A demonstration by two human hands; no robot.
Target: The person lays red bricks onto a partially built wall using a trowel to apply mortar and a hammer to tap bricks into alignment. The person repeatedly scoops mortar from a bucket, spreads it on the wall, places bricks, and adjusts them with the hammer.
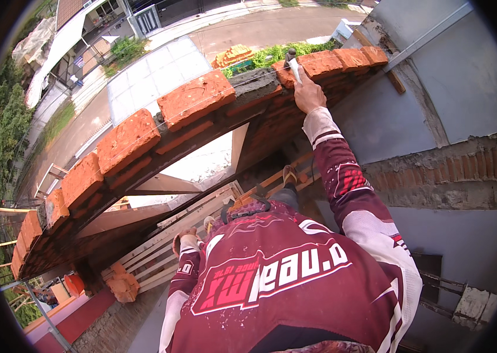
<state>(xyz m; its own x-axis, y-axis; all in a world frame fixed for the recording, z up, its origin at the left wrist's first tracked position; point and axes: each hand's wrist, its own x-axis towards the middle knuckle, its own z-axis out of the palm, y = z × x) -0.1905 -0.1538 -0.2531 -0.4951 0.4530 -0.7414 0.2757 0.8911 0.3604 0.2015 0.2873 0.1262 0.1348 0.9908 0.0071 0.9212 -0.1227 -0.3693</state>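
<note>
Hammer (293, 66): clasped in the nearer right hand (309, 95), points lengthwise toward eleven o'clock, over an orange brick (283, 76); cannot tell left hand's (186, 240) grip, at seven o'clock.

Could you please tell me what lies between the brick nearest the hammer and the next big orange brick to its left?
The head view shows a stretch of grey mortar between the brick nearest the hammer and the big orange brick.
</note>
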